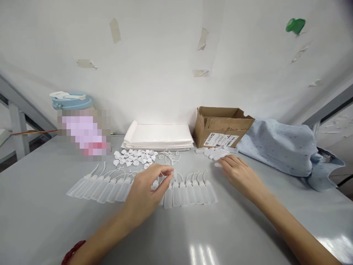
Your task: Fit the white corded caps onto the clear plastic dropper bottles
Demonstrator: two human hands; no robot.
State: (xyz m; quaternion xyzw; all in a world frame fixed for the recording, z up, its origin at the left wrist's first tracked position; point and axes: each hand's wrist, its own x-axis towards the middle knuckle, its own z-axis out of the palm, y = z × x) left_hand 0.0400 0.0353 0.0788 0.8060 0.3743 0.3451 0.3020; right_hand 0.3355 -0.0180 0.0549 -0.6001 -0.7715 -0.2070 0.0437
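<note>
Left hand (149, 191), fingers pinched on a small white cap over the row of translucent plastic dropper bottles (190, 191), long axes running toward the brown cardboard box (220, 127); right hand (239, 173), fingers loosely spread, touches loose clear vials (216, 152) before that box.

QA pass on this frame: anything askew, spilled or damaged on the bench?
Nothing spilled or broken. The row of small bottles lies side by side, though its left end fans out at an angle. The white caps sit in a loose heap. Old tape scraps peel off the wall.
</note>
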